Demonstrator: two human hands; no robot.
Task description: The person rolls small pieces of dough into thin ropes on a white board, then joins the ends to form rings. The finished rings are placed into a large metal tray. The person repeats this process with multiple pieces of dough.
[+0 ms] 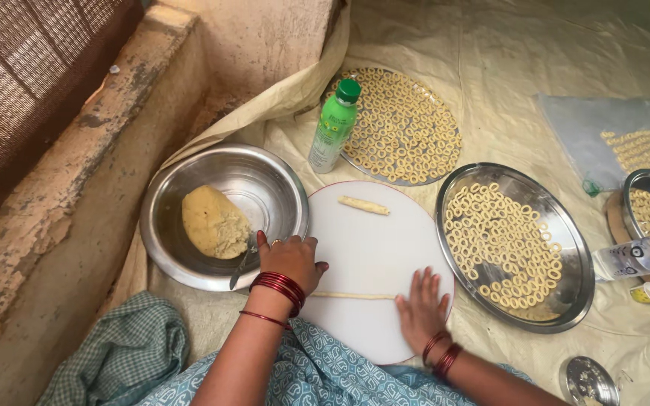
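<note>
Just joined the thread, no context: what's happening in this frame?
A person seated on the floor has both hands on a round white board. The left hand and right hand lie flat on the ends of a thin dough rope. A shorter dough piece lies further up the board. A steel bowl to the left holds a dough lump, and steel plates to the right are covered with small dough rings.
</note>
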